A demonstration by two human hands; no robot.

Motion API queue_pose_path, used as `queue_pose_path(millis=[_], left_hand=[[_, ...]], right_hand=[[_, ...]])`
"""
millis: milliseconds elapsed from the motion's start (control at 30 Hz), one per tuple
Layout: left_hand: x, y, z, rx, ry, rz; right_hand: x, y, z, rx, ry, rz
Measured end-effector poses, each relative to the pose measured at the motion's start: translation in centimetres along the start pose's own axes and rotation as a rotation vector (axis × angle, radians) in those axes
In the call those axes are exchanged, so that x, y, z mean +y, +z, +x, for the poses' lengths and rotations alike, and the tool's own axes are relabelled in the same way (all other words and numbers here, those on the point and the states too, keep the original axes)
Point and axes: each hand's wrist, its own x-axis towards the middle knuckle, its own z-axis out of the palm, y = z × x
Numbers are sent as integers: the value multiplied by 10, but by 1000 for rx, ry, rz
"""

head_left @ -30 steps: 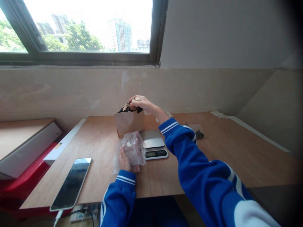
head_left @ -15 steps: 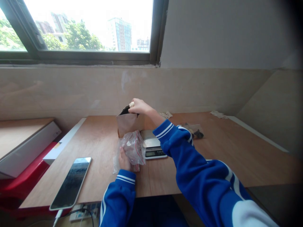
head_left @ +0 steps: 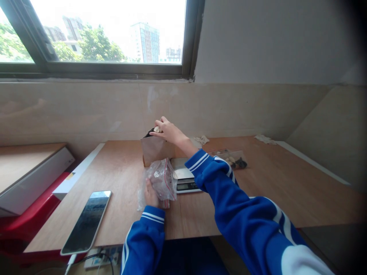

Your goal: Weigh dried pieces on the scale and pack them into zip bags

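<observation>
My right hand (head_left: 166,131) is at the mouth of an upright brown paper bag (head_left: 156,151), pinching a small pale piece (head_left: 156,129) whose kind I cannot make out. The bag's inside looks dark, and its contents are hidden. In front of it my left hand (head_left: 151,194) is closed on clear zip bags (head_left: 163,179) with red seal lines; some of its fingers are hidden by the plastic. Beside these bags sits a kitchen scale (head_left: 183,173) with a metal plate and a small display, partly covered by my right forearm.
Behind my right sleeve lies a clear bag (head_left: 236,158) with pale and dark pieces. A charging phone (head_left: 87,221) rests at the left on the wooden table (head_left: 272,183). Crumpled pale scraps (head_left: 202,139) lie along the back, below the window.
My right hand has shifted slightly left and tilted, bringing the pale piece lower into the paper bag's mouth. My left hand has stayed in place on the zip bags.
</observation>
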Motion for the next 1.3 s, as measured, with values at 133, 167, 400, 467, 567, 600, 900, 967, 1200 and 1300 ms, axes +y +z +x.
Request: queue_pose_path(millis=[133, 167, 400, 467, 567, 600, 900, 967, 1200, 1300], left_hand=[[-6, -2, 4, 14, 20, 26], [-8, -3, 5, 17, 24, 33], [-13, -4, 9, 10, 22, 41], [-12, -4, 9, 0, 4, 42], [-11, -4, 8, -10, 8, 26], [-12, -4, 8, -12, 12, 22], [-6, -6, 6, -14, 20, 75], [-3, -5, 5, -7, 18, 83], [-3, -3, 4, -13, -1, 52], [-7, -3, 6, -4, 11, 32]], right_hand=[[-3, 2, -6, 57, 9, 7], [-3, 3, -6, 73, 11, 10], [4, 6, -6, 46, -31, 13], [7, 9, -4, 63, -1, 55], [10, 12, 1, 142, 158, 151], [11, 13, 3, 158, 213, 196], [17, 23, 13, 343, 454, 495], [19, 26, 12, 418, 486, 585], [13, 25, 4, 399, 348, 323], [7, 25, 0, 323, 294, 143]])
